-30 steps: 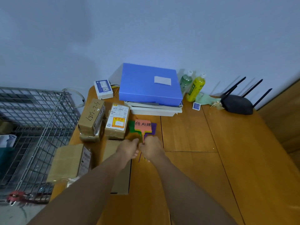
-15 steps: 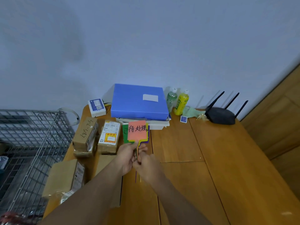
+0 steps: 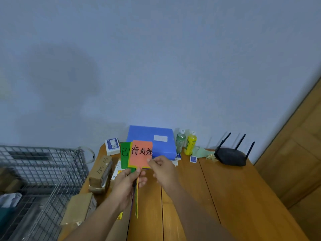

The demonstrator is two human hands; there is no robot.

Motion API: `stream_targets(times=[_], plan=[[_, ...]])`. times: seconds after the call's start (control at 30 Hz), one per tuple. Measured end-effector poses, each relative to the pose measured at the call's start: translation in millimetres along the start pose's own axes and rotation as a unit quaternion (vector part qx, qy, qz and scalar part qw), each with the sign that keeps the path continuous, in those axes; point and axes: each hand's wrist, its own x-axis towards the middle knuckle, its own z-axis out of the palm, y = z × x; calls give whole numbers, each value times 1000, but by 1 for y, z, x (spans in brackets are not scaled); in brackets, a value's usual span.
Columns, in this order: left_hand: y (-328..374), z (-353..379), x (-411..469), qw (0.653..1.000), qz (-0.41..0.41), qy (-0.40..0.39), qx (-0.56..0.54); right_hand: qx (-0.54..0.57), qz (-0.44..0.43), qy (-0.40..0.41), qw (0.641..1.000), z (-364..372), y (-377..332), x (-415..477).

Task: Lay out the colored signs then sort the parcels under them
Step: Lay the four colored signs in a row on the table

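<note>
Orange sign (image 3: 140, 158) half-hides green sign (image 3: 124, 156); left hand (image 3: 127, 186) grips stems (image 3: 136, 204), right hand (image 3: 163, 171) pinches edge.

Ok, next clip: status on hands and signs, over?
Left hand grips the stems of the fanned coloured signs. Right hand pinches the orange paper sign by its edge. None laid out yet; brown cardboard parcels piled, unsorted.

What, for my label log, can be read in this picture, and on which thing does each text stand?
"待处理": black handwriting on the orange sign, front of the signs the left hand holds.
"已": on the green sign; the rest is hidden behind the orange one.
Brown parcel: handwritten number, too blurred to read.
White box, bottles, blue folder's label: too small to read.
</note>
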Motion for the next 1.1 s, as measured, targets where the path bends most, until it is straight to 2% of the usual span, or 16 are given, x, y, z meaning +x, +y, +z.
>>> stream_targets(times=[0.13,0.27,0.37,0.47,0.63,0.73,0.83,0.93,1.03,1.1], plan=[[29,16,-15,999,30,-14,-15,4,-9,-13,1000,4,-33,4],[61,33,-15,998,50,-28,-24,-34,-34,40,998,7,-62,14],[79,44,-10,997,57,-43,-29,-48,-26,42,998,6,-78,24],[90,47,-4,997,56,-40,-40,-13,-12,65,998,8,-86,32],[95,34,9,997,50,-56,-36,31,-11,53,998,7,-85,42],[85,25,16,996,40,-34,-69,46,-2,59,997,1,-74,46],[73,15,21,996,36,-22,-81,135,30,26,990,-7,-56,53],[57,4,28,995,42,5,-90,205,58,29,977,-12,-24,65],[36,-7,38,991,42,48,-117,195,98,19,976,-9,28,78],[19,-14,43,989,43,64,-128,140,134,-1,981,1,68,83]])
